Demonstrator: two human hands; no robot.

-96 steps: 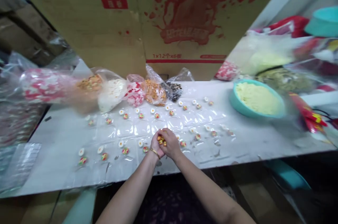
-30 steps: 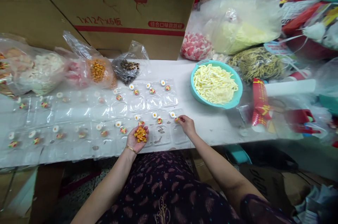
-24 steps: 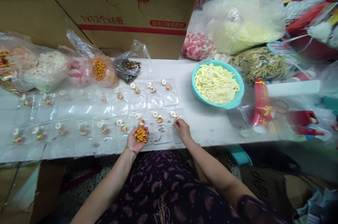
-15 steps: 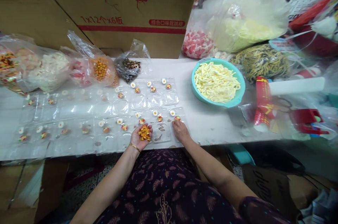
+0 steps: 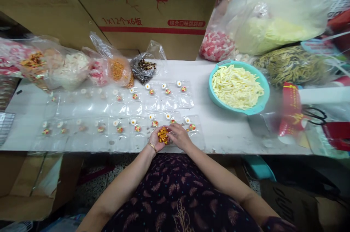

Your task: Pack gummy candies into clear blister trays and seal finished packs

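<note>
A heap of small orange pieces (image 5: pixel 163 135) lies in my cupped left hand (image 5: pixel 154 141), close to the table's front edge. The fingers of my right hand (image 5: pixel 179 137) reach onto that heap, bent together; whatever is between their tips is hidden. Beneath and around both hands are clear plastic trays (image 5: pixel 169 105) in two rows. Many compartments carry a white fried-egg-like piece (image 5: pixel 187 120) and a round multicoloured piece (image 5: pixel 192 127). A small orange piece (image 5: pixel 187 130) shows beside the round one in the rightmost front tray.
Right of the trays stands a turquoise basin (image 5: pixel 212 95) of pale yellow strips. Filled plastic bags (image 5: pixel 72 70) line the back left, before a large carton (image 5: pixel 153 42). Scissors (image 5: pixel 314 115) lie at the right. Another person's hand (image 5: pixel 222 6) is behind the pink-and-white bagged pieces.
My right hand has moved left from the rightmost front tray to the orange pieces in my left palm. The view has shifted left. Another person's forearm now shows at the back.
</note>
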